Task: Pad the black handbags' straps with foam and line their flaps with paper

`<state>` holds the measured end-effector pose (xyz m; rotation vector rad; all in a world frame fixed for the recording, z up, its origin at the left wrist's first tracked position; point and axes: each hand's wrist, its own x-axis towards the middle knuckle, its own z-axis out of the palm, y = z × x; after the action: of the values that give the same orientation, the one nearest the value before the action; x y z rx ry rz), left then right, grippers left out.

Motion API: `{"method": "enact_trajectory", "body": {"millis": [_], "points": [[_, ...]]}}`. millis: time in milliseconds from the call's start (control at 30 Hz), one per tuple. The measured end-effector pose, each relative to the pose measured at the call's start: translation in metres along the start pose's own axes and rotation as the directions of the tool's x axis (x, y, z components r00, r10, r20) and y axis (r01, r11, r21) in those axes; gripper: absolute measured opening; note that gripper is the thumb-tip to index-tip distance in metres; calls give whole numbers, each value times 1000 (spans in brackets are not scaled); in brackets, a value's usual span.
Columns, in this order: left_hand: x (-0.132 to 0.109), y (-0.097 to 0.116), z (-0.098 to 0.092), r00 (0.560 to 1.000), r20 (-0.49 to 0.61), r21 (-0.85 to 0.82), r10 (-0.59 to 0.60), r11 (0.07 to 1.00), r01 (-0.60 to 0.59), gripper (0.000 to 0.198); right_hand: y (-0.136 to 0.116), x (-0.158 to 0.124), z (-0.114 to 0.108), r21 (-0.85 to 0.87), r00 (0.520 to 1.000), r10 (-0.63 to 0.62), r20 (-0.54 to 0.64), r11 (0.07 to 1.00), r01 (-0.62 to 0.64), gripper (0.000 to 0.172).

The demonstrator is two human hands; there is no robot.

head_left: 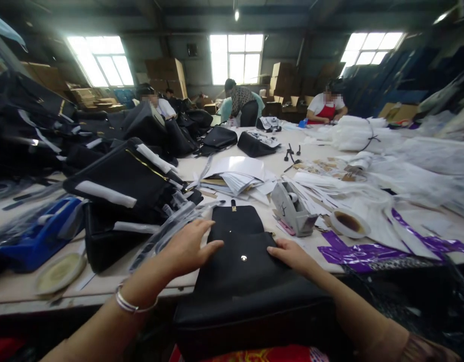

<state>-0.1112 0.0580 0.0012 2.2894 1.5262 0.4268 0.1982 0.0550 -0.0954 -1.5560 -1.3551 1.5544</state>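
Note:
A black bag (250, 281) with a silver round stud lies before me, its lower end over the table's front edge and its flap (237, 219) folded away from me, with a small strap and gold clasp at the tip. My left hand (192, 244) grips its left edge, thumb on the face and fingers along the side. At the opposite edge my right hand (290, 254) is closed on the bag, thumb on top; its other fingers are partly hidden. A silver bangle (128, 301) circles my left wrist.
Black bags (114, 176) pile up at left beside a blue tape dispenser (43, 236). White sheets (235, 173) lie ahead. A grey tape dispenser (292, 208), a tape roll (349, 222) and purple plastic (368, 251) are at right. Several people work beyond, one in a red apron (324, 113).

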Motion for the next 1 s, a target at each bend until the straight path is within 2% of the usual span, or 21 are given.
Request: {"method": "enact_trajectory", "body": {"millis": [67, 100, 133, 200, 300, 367, 467, 567, 700, 767, 833, 900, 1000], "points": [[20, 18, 8, 966, 133, 18, 221, 974, -226, 62, -5, 2, -2, -202, 997, -70, -15, 977, 65, 21], [27, 24, 18, 923, 247, 15, 296, 951, -309, 64, -8, 3, -4, -334, 992, -126, -27, 936, 109, 24], [32, 28, 31, 880, 347, 21, 325, 935, -354, 65, -11, 5, -7, -458, 981, -189, -40, 876, 150, 27], [38, 28, 57, 850, 417, 48, 321, 926, -373, 66, -20, 12, -15, -635, 949, -309, -57, 745, 204, 29], [38, 19, 77, 861, 402, 55, 313, 930, -363, 69, -42, 34, -33, -752, 903, -413, -121, 631, 188, 22], [38, 15, 78, 868, 390, 50, 307, 934, -353, 69, -63, 58, -43, -824, 865, -474, -168, 549, 141, 22], [39, 14, 75, 873, 389, 53, 294, 939, -340, 69, -94, 104, -54, -909, 821, -536, -195, 414, 54, 35], [42, 14, 76, 878, 384, 53, 285, 943, -329, 69, -114, 150, -60, -956, 818, -539, -202, 292, -43, 40], [45, 10, 80, 883, 378, 33, 278, 949, -313, 70, -122, 193, -66, -983, 860, -482, -167, 147, -109, 20], [46, 8, 81, 885, 374, 18, 278, 952, -306, 70, -123, 202, -69, -989, 880, -452, -148, 91, -120, 14], [46, 6, 81, 885, 368, 1, 285, 952, -307, 71, -125, 203, -71, -993, 890, -441, -117, 41, -110, 19], [46, 6, 81, 886, 358, -11, 293, 951, -310, 71, -126, 195, -72, -998, 890, -452, -55, -9, -66, 23], [45, 5, 81, 895, 332, -29, 298, 951, -307, 69, -128, 172, -68, -996, 865, -494, 82, -79, 50, 14]]}}
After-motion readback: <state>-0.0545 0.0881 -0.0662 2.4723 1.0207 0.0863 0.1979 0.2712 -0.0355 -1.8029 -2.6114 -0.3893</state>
